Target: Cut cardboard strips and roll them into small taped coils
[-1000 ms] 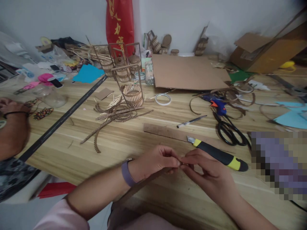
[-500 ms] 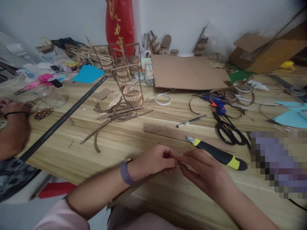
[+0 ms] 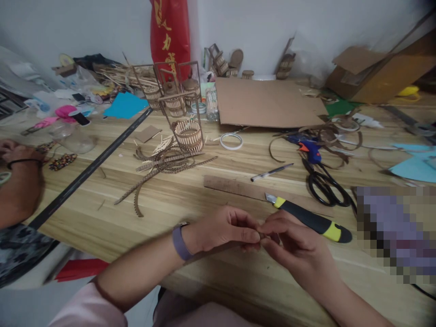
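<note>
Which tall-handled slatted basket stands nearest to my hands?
The round, open-topped basket of pale wooden slats behind the brown strips; the other baskets stand farther back.

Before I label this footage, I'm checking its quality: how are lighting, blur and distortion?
Head view: dim, soft light; head view: the cardboard box looks stretched near the corner; head view: a pixelated patch at right; head view: the brown piece between left hand and right hand is indistinct.

The bare left hand and bare right hand meet at their fingertips, both curled in a pinch; the left forearm and right forearm angle inward from below.
</note>
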`<state>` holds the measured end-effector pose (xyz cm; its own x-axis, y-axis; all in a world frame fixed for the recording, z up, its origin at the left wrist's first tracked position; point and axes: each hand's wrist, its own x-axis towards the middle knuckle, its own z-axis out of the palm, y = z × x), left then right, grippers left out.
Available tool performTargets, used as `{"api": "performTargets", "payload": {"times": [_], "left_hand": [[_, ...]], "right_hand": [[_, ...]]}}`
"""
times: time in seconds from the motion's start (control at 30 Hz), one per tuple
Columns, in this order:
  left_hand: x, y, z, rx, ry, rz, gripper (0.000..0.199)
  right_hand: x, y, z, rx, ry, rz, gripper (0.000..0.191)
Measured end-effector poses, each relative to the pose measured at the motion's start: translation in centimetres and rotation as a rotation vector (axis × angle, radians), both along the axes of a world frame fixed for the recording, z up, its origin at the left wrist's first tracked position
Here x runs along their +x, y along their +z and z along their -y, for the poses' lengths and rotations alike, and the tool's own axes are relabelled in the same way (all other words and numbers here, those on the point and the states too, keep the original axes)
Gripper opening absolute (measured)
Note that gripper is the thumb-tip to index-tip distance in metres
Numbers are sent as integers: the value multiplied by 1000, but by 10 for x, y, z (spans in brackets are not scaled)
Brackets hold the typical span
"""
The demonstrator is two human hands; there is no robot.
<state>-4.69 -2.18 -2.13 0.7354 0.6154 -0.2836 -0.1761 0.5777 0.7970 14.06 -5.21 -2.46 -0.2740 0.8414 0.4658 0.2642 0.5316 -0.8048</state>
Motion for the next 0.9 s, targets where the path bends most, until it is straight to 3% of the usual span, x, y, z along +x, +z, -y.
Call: {"api": "performTargets", "payload": {"times": [0.43, 0.8, 0.9], "left_hand": [[3, -6, 2, -34, 131, -100, 32], [1, -10, 2, 310, 143, -463, 8], [1, -11, 2, 297, 117, -442, 9]], "right_hand": [[2, 0, -3, 162, -32, 185, 13], [3, -7, -4, 470, -101, 551, 14], [4, -7, -4, 464, -101, 564, 14]]}}
